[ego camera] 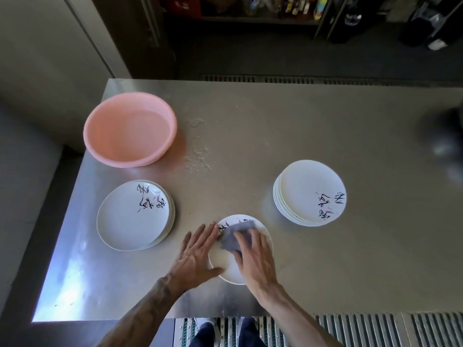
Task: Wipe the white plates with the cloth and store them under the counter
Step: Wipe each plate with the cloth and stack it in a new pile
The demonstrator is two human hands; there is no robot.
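At the far left of the steel worktop (pixel 275 134) stands a pink plastic basin (pixel 96 149) with a shallow pool of water in it. Nearer the person lies a low stack of white plates (pixel 125 226), the top one showing black brush lettering and small pink leaves. Just right of the basin, water droplets (pixel 198 161) are scattered over the bare steel. At the near edge, between the two stacks, a single white plate (pixel 225 264) lies flat. The left hand (pixel 198 254) rests against its left rim with the fingers straight and held together and the thumb spread along the near rim, gripping nothing. A grey cloth (pixel 233 236) lies crumpled on the plate's far half, partly covering its lettering. The right hand (pixel 255 256) lies flat on the cloth, fingers extended and slightly spread, pressing it down onto the plate. Well to the right stands a taller stack of matching plates (pixel 308 191), lettering toward its right edge.
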